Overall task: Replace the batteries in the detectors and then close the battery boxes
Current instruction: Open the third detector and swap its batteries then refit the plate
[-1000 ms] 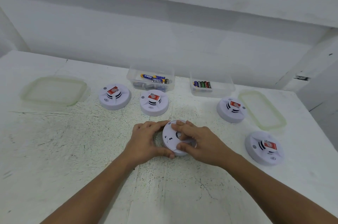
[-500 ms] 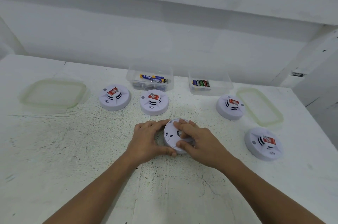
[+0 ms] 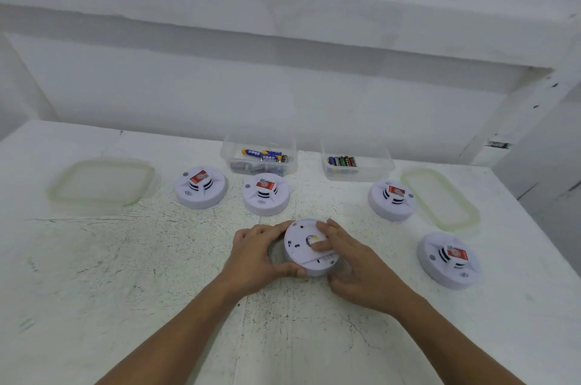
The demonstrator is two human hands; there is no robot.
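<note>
A round white detector point(image 3: 301, 251) lies back side up in the middle of the table, a little tilted. My left hand point(image 3: 256, 257) grips its left rim with fingers and thumb. My right hand point(image 3: 355, 268) holds its right side, fingers pressing on the back cover beside a round hole that shows something yellow. Several other detectors stand face up with red labels: two at the back left point(image 3: 201, 191) point(image 3: 266, 193), one at the back right point(image 3: 391, 199), one at the right point(image 3: 449, 260). Two clear boxes hold batteries point(image 3: 262, 155) point(image 3: 342, 161).
The left clear box point(image 3: 226, 148) and the right clear box point(image 3: 382, 164) stand by the wall. Their greenish lids lie flat on the white table: one at the far left point(image 3: 100, 181), one at the back right point(image 3: 440, 197). The table's right edge drops off near the right detector.
My right-hand fingers have shifted on the detector's back, uncovering the round hole. Both hands stay on the detector; the camera has tipped slightly.
</note>
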